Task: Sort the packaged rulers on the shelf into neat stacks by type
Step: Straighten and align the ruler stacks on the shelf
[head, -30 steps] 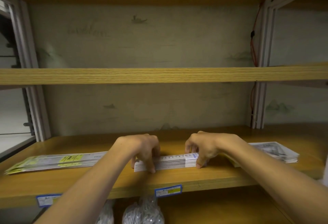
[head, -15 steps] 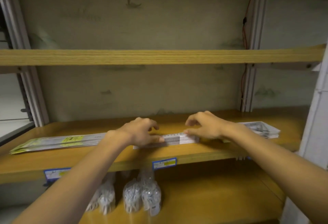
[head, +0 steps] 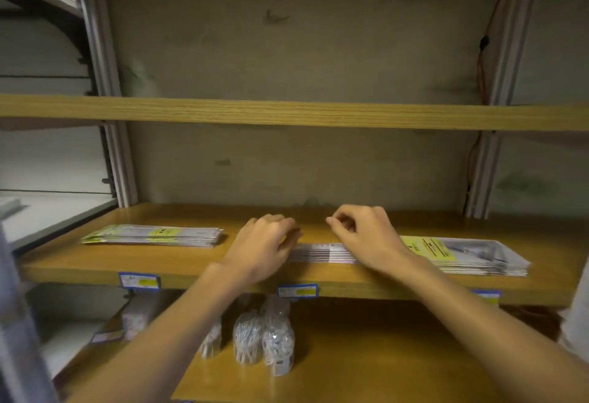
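My left hand [head: 264,244] and right hand [head: 366,236] are resting, fingers loosely curled, on a stack of white packaged rulers [head: 322,252] lying mid-way along the wooden shelf [head: 95,262]; I cannot tell whether they are gripping it.

Two ruler stacks [head: 153,236] [head: 462,256], two hands [head: 266,243] [head: 366,236]

Warm yellow-brown wooden shelf [head: 95,262] with visible grain. On it, two stacks of white and grey ruler packs [head: 153,236] at left and [head: 471,257] at right, each with yellow-green labels. Blue-edged price tags with yellow centres [head: 298,291] line the near edge. Dull grey-green, stained back wall [head: 302,61]. Pale grey metal uprights [head: 108,115].
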The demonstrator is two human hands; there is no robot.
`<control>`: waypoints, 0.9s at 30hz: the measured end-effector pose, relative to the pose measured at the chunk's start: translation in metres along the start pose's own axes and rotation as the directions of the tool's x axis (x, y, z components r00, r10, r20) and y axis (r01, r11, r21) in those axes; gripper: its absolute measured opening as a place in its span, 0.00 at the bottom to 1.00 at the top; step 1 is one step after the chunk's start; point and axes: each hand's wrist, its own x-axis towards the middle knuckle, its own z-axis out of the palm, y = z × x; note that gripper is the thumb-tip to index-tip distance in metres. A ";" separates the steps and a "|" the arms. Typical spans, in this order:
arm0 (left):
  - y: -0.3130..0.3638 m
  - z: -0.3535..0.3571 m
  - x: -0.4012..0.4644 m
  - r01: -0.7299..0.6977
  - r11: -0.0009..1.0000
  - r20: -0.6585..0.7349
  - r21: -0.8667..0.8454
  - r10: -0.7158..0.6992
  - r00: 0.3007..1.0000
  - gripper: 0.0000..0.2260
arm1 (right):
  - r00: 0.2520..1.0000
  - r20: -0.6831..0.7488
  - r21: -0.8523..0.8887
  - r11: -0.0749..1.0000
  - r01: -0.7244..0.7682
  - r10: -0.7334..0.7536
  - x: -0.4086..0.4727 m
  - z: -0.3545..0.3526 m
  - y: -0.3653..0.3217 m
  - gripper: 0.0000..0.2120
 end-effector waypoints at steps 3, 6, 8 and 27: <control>0.006 0.004 -0.014 0.023 1.000 -0.090 -0.005 -0.023 0.996 0.08 | 0.999 -0.032 0.069 0.997 0.022 -0.020 -0.007 0.010 -0.006 0.09; 0.000 0.006 -0.028 0.063 0.998 -0.076 -0.028 -0.065 0.995 0.08 | 1.000 -0.013 0.129 0.992 0.008 -0.007 -0.016 0.019 -0.013 0.08; -0.011 0.002 -0.032 0.081 0.995 -0.069 -0.050 -0.084 0.994 0.09 | 1.000 0.025 0.115 0.993 -0.002 -0.001 -0.017 0.022 -0.016 0.09; -0.227 -0.073 -0.072 0.031 0.999 0.007 0.025 -0.031 0.999 0.09 | 0.998 -0.031 0.075 0.996 -0.047 0.050 0.051 0.119 -0.142 0.10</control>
